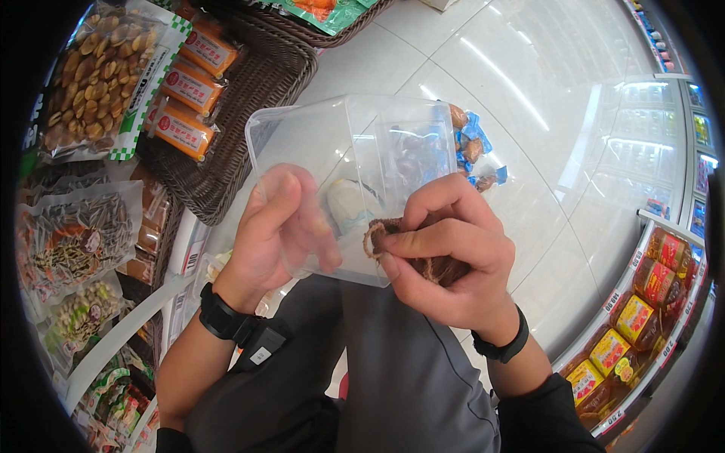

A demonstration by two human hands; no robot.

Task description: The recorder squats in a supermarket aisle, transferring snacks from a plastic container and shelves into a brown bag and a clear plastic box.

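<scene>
My left hand (277,226) grips a clear plastic container (317,127) by its left side, and some of the fingers show through the wall. The container is tilted in front of my knees. Between the thumb and fingers of my right hand (459,249) is a bunched brown cloth (447,272) with a frayed edge, close to the container's lower right rim. Beyond the container's far right side are several brown pieces in blue-and-clear wrappers (473,147). They appear to lie on the floor, and part of the group shows blurred through the plastic.
Left, a brown wicker basket (255,107) holds orange snack packs (184,130); a large nut bag (102,79) stands beside it. Bagged dried goods (79,238) fill the shelf. Shelved oil bottles (634,317) stand right. Tiled floor (544,187) runs between. A pale shoe (354,204) shows through the container.
</scene>
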